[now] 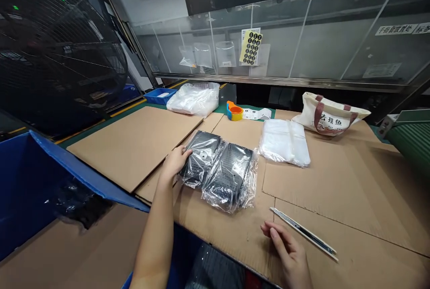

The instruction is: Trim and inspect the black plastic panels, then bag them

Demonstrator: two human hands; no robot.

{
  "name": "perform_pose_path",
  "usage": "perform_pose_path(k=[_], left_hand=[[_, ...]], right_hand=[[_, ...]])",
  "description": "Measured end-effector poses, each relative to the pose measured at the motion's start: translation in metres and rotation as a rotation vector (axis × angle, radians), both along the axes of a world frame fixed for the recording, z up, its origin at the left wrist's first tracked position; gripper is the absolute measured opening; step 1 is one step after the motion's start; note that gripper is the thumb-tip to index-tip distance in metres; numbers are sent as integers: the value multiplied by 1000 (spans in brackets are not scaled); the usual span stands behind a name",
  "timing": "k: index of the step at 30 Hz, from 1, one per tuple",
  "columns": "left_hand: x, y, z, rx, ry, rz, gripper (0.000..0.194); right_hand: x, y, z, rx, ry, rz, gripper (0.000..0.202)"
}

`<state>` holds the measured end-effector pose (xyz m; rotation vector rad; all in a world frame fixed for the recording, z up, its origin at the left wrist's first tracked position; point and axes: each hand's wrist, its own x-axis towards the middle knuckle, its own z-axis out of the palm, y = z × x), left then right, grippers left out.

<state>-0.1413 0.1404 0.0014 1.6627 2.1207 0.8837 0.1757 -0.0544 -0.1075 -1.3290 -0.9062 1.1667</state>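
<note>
1. Our left hand (175, 161) is at the left edge of the left pack (201, 157), a black piece in clear wrap. The thumb lies on the wrap; the other fingers are partly hidden, so we cannot tell whether it pinches.
2. Our right hand (288, 249) holds nothing. Its fingers are loosely bent, the thumb slightly apart from them, near the knife (304, 233).
3. The left pack lies flat on the cardboard (336, 186), in front of us, with the right pack (230, 170) touching its right side.
4. Just right of the packs we see a stack of clear bags (285, 142), with the tote (331, 118) behind it.
5. Behind the packs stand the tape dispenser (235, 113) and, left of it, a white bundle (195, 99) beside a blue tray (157, 96).
6. At our left is a blue bin (77, 163).
</note>
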Motion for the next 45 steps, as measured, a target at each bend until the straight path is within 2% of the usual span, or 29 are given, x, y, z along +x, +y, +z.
perform_pose_path(k=[6, 9, 12, 17, 20, 23, 25, 27, 29, 31, 34, 36, 38, 41, 45], left_hand=[[23, -14, 6, 50, 328, 91, 44], [39, -18, 7, 132, 445, 2, 47], [63, -28, 5, 300, 486, -205, 43], [126, -70, -3, 447, 256, -698, 38], [165, -105, -26, 453, 126, -955, 43], [195, -133, -66, 409, 29, -1150, 52], [209, -145, -94, 403, -61, -1166, 51], [219, -153, -117, 369, -182, -1074, 42], [224, -156, -129, 340, -304, -978, 34], [224, -155, -132, 306, -390, -927, 30], [221, -151, -130, 248, -427, -985, 25], [220, -151, -129, 243, -443, -1001, 24], [222, -153, -130, 257, -470, -964, 26], [227, -157, -135, 267, -490, -936, 29], [229, -157, -142, 286, -507, -933, 32]], right_hand=[[0, -2, 3, -6, 2, -81, 42], [3, 0, -2, 1, 5, 4, 41], [4, 1, -3, 20, 4, 38, 39], [13, 0, 16, 67, -20, -1, 34], [39, 3, 42, 145, -120, -163, 32], [86, 9, 83, 239, -226, -396, 30], [125, 12, 118, 372, -265, -563, 29], [166, 16, 155, 576, -127, -742, 31], [202, 21, 187, 693, 77, -894, 22], [232, 31, 206, 633, 330, -1012, 16], [265, 52, 213, 515, 458, -1094, 20], [282, 65, 209, 462, 501, -1156, 23], [295, 74, 204, 433, 538, -1228, 25], [308, 81, 202, 418, 569, -1299, 30], [318, 78, 215, 400, 563, -1303, 33]])
